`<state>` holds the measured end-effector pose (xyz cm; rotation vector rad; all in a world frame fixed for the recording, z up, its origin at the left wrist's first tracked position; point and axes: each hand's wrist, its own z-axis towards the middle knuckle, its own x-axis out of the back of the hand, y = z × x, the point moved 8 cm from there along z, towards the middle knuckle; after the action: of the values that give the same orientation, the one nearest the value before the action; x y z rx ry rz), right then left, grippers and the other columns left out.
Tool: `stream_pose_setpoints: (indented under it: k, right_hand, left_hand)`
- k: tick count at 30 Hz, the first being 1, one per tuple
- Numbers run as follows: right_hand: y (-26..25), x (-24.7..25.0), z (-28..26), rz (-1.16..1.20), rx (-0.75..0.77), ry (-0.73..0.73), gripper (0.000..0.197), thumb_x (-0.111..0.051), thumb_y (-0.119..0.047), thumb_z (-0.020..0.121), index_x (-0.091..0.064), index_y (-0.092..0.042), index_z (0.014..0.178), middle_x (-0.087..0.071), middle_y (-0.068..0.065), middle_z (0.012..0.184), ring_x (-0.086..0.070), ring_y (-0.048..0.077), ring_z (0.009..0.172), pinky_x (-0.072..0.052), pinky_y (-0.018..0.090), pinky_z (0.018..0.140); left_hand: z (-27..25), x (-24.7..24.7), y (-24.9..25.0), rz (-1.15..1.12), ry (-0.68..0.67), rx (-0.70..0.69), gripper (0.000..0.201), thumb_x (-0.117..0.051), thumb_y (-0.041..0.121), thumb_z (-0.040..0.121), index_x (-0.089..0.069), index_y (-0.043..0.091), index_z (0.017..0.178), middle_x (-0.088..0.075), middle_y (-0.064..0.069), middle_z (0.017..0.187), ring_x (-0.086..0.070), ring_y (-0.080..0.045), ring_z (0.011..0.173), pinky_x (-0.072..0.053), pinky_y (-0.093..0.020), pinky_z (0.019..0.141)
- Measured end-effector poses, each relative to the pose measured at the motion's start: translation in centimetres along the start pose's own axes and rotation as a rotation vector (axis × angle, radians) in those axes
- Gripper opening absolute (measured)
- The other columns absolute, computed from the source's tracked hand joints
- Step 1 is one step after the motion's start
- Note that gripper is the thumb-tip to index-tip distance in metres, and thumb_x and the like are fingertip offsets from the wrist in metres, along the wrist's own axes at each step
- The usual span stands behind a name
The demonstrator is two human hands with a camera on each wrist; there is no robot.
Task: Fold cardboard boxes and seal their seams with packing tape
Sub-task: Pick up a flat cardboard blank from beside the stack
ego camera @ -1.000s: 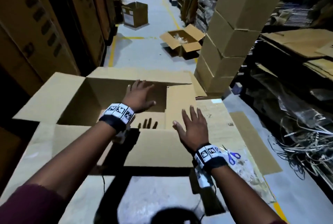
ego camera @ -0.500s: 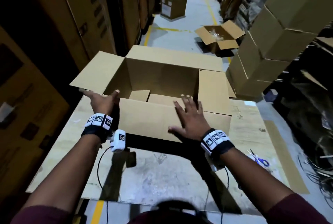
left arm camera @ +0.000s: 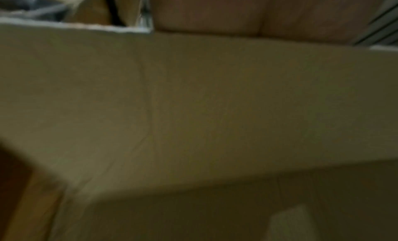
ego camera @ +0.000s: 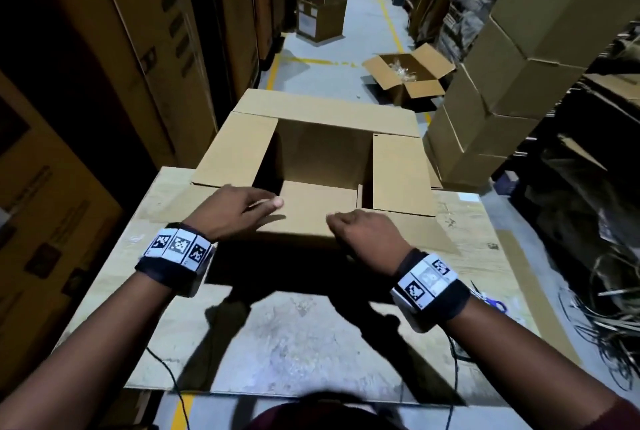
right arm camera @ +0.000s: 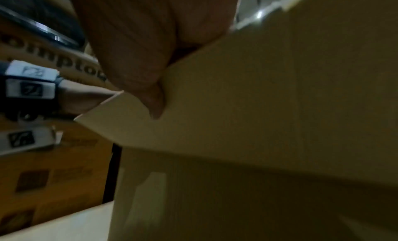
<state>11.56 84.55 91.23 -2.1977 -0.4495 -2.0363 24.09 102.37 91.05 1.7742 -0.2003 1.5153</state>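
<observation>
A brown cardboard box [ego camera: 325,156] stands open-topped on the table. Its left flap [ego camera: 235,149] and right flap [ego camera: 401,173] are folded inward, and the far flap [ego camera: 325,107] lies open away from me. My left hand [ego camera: 239,208] and right hand [ego camera: 363,232] both grip the near flap [ego camera: 311,211] at its top edge, fingers curled over it. The right wrist view shows my fingers [right arm camera: 140,57] wrapped over the flap's edge [right arm camera: 258,100]. Blurred cardboard [left arm camera: 193,100] fills the left wrist view. No tape is in view.
The table [ego camera: 311,343] is a worn board. Blue-handled scissors [ego camera: 497,305] lie on it behind my right wrist. A stack of closed boxes [ego camera: 519,83] rises at the right, tall cartons [ego camera: 166,48] line the left, and two open boxes [ego camera: 408,76] [ego camera: 322,17] stand in the aisle.
The left flap has gone from spread outward to folded in. My left hand moved from the box's left corner to the near flap. My right hand went from flat on it to curled.
</observation>
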Motion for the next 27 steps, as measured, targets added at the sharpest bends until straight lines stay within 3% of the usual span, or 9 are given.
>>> stream_pose_setpoints:
  k: [2, 4, 8, 9, 11, 13, 16, 21, 27]
  right_hand:
    - [1.0, 3.1, -0.1, -0.105, -0.025, 0.052, 0.026, -0.049, -0.019, 0.098, -0.053, -0.018, 0.124, -0.068, 0.008, 0.111, -0.066, 0.034, 0.103, -0.036, 0.035, 0.066]
    - [2.1, 5.5, 0.3, -0.070, -0.066, 0.123, 0.022, -0.047, -0.029, 0.104, -0.054, -0.019, 0.122, -0.070, 0.012, 0.102, -0.067, 0.037, 0.094, -0.034, 0.036, 0.064]
    - [2.7, 6.6, 2.1, 0.093, -0.094, 0.431, 0.036, -0.075, -0.032, 0.089, -0.063, -0.011, 0.116, -0.071, 0.012, 0.098, -0.066, 0.036, 0.090, -0.043, 0.035, 0.061]
    - [3.0, 5.5, 2.8, 0.091, -0.143, 0.393, 0.049, -0.075, -0.031, 0.088, -0.059, -0.012, 0.130, -0.068, 0.014, 0.117, -0.062, 0.036, 0.107, -0.050, 0.042, 0.076]
    - [3.9, 2.0, 3.7, 0.094, -0.237, 0.218, 0.066, -0.067, -0.033, 0.093, -0.041, -0.018, 0.152, -0.043, 0.016, 0.154, -0.041, 0.037, 0.138, -0.036, 0.055, 0.110]
    - [4.6, -2.5, 3.3, 0.142, -0.256, 0.018, 0.064, -0.044, -0.048, 0.102, -0.029, -0.024, 0.159, -0.021, 0.012, 0.166, -0.022, 0.032, 0.152, -0.021, 0.056, 0.119]
    - [5.1, -6.5, 0.7, 0.262, -0.195, -0.129, 0.084, -0.004, -0.070, 0.090, -0.023, -0.028, 0.161, -0.018, 0.005, 0.169, -0.015, 0.026, 0.155, -0.016, 0.053, 0.122]
    - [11.8, -5.0, -2.6, 0.555, -0.206, 0.020, 0.060, -0.050, -0.053, 0.102, -0.049, -0.017, 0.150, -0.043, 0.014, 0.157, -0.039, 0.028, 0.145, -0.032, 0.045, 0.119]
    - [26.4, -6.5, -2.5, 0.955, -0.694, 0.270, 0.060, -0.071, -0.047, 0.092, -0.055, -0.013, 0.139, -0.059, 0.013, 0.138, -0.059, 0.026, 0.123, -0.047, 0.039, 0.104]
  left_hand:
    - [0.0, 1.6, 3.3, 0.119, -0.022, -0.140, 0.077, -0.029, 0.092, 0.080, -0.071, 0.039, 0.117, -0.074, 0.013, 0.108, -0.066, -0.010, 0.098, -0.054, -0.036, 0.087]
    - [0.2, 3.5, 6.2, 0.270, 0.133, -0.281, 0.069, -0.034, 0.086, 0.084, -0.070, 0.037, 0.117, -0.075, 0.010, 0.102, -0.066, -0.014, 0.099, -0.051, -0.038, 0.095]
    - [1.7, 3.1, 7.7, 0.351, 0.397, -0.277, 0.057, -0.059, 0.050, 0.092, -0.049, 0.029, 0.144, -0.057, 0.000, 0.141, -0.049, -0.023, 0.132, -0.024, -0.050, 0.118]
    - [2.3, 1.8, 7.4, 0.354, 0.381, -0.202, 0.065, -0.063, 0.045, 0.091, -0.041, 0.027, 0.150, -0.047, -0.004, 0.150, -0.041, -0.026, 0.139, -0.022, -0.052, 0.119]
    - [3.3, -2.0, 6.5, 0.302, 0.290, -0.059, 0.079, -0.066, 0.039, 0.089, -0.028, 0.023, 0.156, -0.026, -0.012, 0.162, -0.024, -0.033, 0.149, -0.021, -0.054, 0.119]
    - [3.8, -6.4, 5.8, 0.219, 0.165, 0.028, 0.074, -0.058, 0.043, 0.095, -0.025, 0.021, 0.158, -0.018, -0.014, 0.165, -0.016, -0.033, 0.152, -0.021, -0.051, 0.120]
    - [3.9, -10.3, 6.6, 0.251, 0.071, 0.024, 0.056, -0.030, 0.051, 0.102, -0.037, 0.026, 0.151, -0.030, -0.007, 0.162, -0.023, -0.026, 0.150, -0.020, -0.048, 0.119]
    - [5.5, -11.9, 10.1, 0.215, 0.011, -0.009, 0.058, -0.034, 0.057, 0.101, -0.037, 0.028, 0.152, -0.024, -0.003, 0.164, -0.016, -0.025, 0.152, -0.011, -0.051, 0.122]
    - [6.9, -14.6, 15.5, 0.211, -0.074, -0.016, 0.063, -0.034, 0.061, 0.099, -0.031, 0.030, 0.154, -0.018, -0.004, 0.166, -0.010, -0.026, 0.153, -0.006, -0.055, 0.122]
